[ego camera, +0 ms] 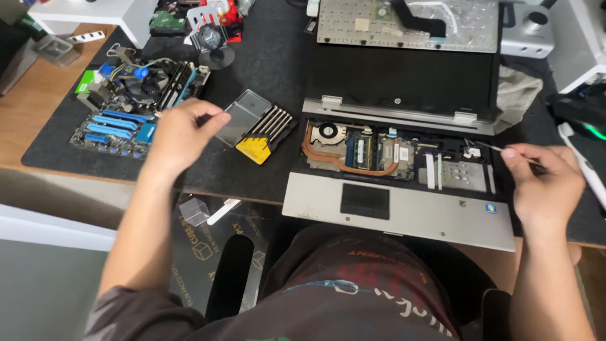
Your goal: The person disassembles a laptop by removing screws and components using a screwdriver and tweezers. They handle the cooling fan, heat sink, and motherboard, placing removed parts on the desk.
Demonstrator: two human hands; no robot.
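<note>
An opened laptop [398, 211] lies on a dark mat with its keyboard removed, showing a fan, copper heat pipe and boards [360, 150]. My right hand [544, 183] is closed on thin metal tweezers [499, 149] whose tip points at the laptop's inner right side. My left hand [180, 134] hovers over the mat left of the laptop, fingers pinched together next to a clear-lidded screwdriver bit case [259, 126]; whether anything small sits between the fingers I cannot tell.
A desktop motherboard [129, 104] with blue slots lies at the left. The detached keyboard [410, 25] rests face down on the laptop screen. A grey cloth [516, 88] and a white device [584, 38] are at right; small parts clutter the far top.
</note>
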